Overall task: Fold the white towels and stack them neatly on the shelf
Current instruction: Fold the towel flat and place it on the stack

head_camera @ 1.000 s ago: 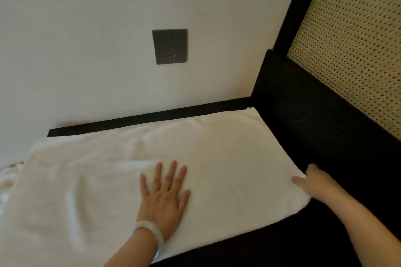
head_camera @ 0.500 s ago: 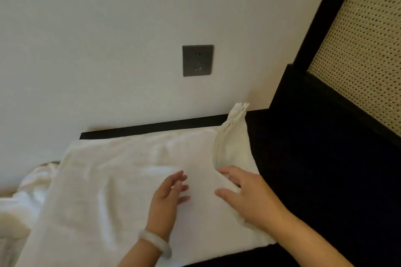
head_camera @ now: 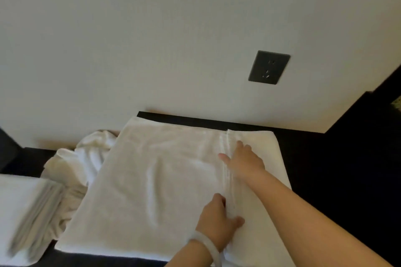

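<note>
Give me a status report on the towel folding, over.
Right hand flat on the folded-over flap; left hand at its hem, grip unclear. White towel partly folded on the dark surface. Crumpled towel alongside, not in the way.

The wall (head_camera: 152, 50) closes the far side just behind the towel (head_camera: 152, 180). A crumpled towel (head_camera: 86, 158) and a folded stack (head_camera: 21, 201) crowd the left. Bare dark surface (head_camera: 336, 191) runs right to the black frame (head_camera: 368, 115).

Right grip (head_camera: 245, 163) flat, fingers spread, left grip (head_camera: 217, 221) nearer, thumb out, forearms extended
</note>
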Demonstrator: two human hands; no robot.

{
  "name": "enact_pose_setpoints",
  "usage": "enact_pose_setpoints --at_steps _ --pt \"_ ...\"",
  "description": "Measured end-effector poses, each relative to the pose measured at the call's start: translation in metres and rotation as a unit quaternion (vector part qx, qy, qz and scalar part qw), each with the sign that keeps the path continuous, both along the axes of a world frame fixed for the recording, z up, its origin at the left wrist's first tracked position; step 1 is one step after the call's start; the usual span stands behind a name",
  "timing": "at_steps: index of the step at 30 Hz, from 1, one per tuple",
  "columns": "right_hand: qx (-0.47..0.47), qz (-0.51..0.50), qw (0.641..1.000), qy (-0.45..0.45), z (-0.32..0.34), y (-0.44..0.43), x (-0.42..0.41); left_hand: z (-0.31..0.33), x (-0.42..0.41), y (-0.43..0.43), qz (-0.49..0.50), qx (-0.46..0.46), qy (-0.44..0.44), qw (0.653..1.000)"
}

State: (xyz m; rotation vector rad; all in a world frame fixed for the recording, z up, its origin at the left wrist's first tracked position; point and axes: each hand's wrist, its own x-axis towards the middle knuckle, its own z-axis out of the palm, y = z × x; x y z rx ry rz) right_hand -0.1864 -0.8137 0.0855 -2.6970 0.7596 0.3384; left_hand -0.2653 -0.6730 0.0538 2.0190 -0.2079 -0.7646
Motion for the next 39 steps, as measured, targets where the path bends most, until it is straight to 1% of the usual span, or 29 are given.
enact_pose_setpoints --at_steps 1,2,4,6,8,9,10,11,12,14,15,16,17,18,19,20,22,23,25,26,28,30,32,33,34,36,37,39 --pt "-0.03 0.002 0.999 0.022 -0.004 0.003 0.006 0.003 0.002 0.0 -0.009 0.007 0.002 1.0" --pt "-0.047 0.003 0.999 0.026 -0.006 0.005 0.009 0.005 0.005 0.001 -0.017 0.005 0.008 1.0" --pt "-0.05 -0.007 0.999 -0.003 -0.003 0.004 0.013 0.008 0.009 0.005 -0.034 -0.017 0.015 0.999" --pt "-0.031 -0.045 0.995 -0.078 0.003 0.0 0.011 0.012 0.009 0.01 -0.04 -0.046 0.013 0.998" --pt "-0.009 -0.077 0.979 -0.191 0.011 0.002 0.009 0.016 0.009 0.016 -0.025 -0.071 -0.008 0.997" --pt "0.005 -0.071 0.971 -0.229 0.012 0.007 0.01 0.016 0.009 0.02 -0.013 -0.074 -0.014 0.997" --pt "0.027 -0.049 0.968 -0.243 0.012 0.013 0.012 0.015 0.009 0.025 -0.002 -0.069 -0.016 0.998" --pt "0.054 -0.02 0.971 -0.232 0.009 0.02 0.014 0.015 0.01 0.03 0.006 -0.057 -0.012 0.998" --pt "0.077 0.009 0.977 -0.201 0.004 0.026 0.015 0.014 0.01 0.036 0.012 -0.044 -0.008 0.999" --pt "0.086 0.052 0.985 -0.142 -0.006 0.031 0.012 0.01 0.009 0.045 0.02 -0.024 -0.003 1.0" --pt "0.058 0.065 0.986 -0.143 -0.008 0.03 0.008 0.009 0.008 0.046 0.023 -0.02 -0.004 1.0" --pt "0.01 0.067 0.985 -0.157 -0.009 0.026 0.002 0.008 0.008 0.047 0.025 -0.017 -0.008 1.0" --pt "-0.05 0.062 0.983 -0.168 -0.011 0.021 -0.005 0.006 0.008 0.046 0.025 -0.012 -0.011 1.0" --pt "-0.11 0.054 0.979 -0.16 -0.014 0.012 -0.012 0.006 0.007 0.044 0.021 -0.005 -0.014 1.0" --pt "-0.154 0.048 0.978 -0.132 -0.018 0.002 -0.018 0.006 0.007 0.043 0.013 0.004 -0.017 1.0" --pt "-0.167 0.045 0.98 -0.094 -0.023 -0.007 -0.024 0.006 0.008 0.042 0.002 0.014 -0.021 1.0" --pt "-0.117 0.05 0.992 -0.024 -0.037 -0.02 -0.033 0.008 0.01 0.041 -0.022 0.039 -0.024 0.999" --pt "-0.09 0.059 0.994 -0.009 -0.04 -0.024 -0.035 0.009 0.012 0.04 -0.035 0.054 -0.026 0.998" --pt "-0.068 0.069 0.995 -0.02 -0.037 -0.031 -0.034 0.015 0.023 0.036 -0.05 0.08 -0.037 0.995" --pt "-0.076 0.066 0.994 -0.039 -0.034 -0.035 -0.033 0.019 0.031 0.033 -0.047 0.086 -0.046 0.994" --pt "-0.108 0.048 0.99 -0.072 -0.03 -0.043 -0.035 0.024 0.051 0.022 -0.021 0.071 -0.063 0.995" --pt "-0.1 0.052 0.993 -0.046 -0.032 -0.047 -0.039 0.026 0.075 0.006 -0.005 0.035 -0.081 0.996" --pt "-0.092 0.068 0.993 -0.009 -0.036 -0.043 -0.045 0.025 0.095 -0.013 -0.01 0.037 -0.107 0.993" --pt "-0.091 0.067 0.994 -0.006 -0.036 -0.042 -0.045 0.025 0.102 -0.023 -0.013 0.061 -0.128 0.99" --pt "-0.089 0.061 0.994 -0.011 -0.034 -0.042 -0.044 0.024 0.107 -0.033 -0.022 0.105 -0.164 0.981" --pt "-0.087 0.055 0.994 -0.042 -0.028 -0.043 -0.038 0.018 0.107 -0.048 -0.062 0.211 -0.255 0.942" --pt "-0.097 0.062 0.991 -0.061 -0.025 -0.045 -0.033 0.013 0.104 -0.052 -0.082 0.245 -0.28 0.925" --pt "-0.133 0.085 0.983 -0.092 -0.023 -0.054 -0.02 -0.004 0.099 -0.053 -0.109 0.276 -0.289 0.91"
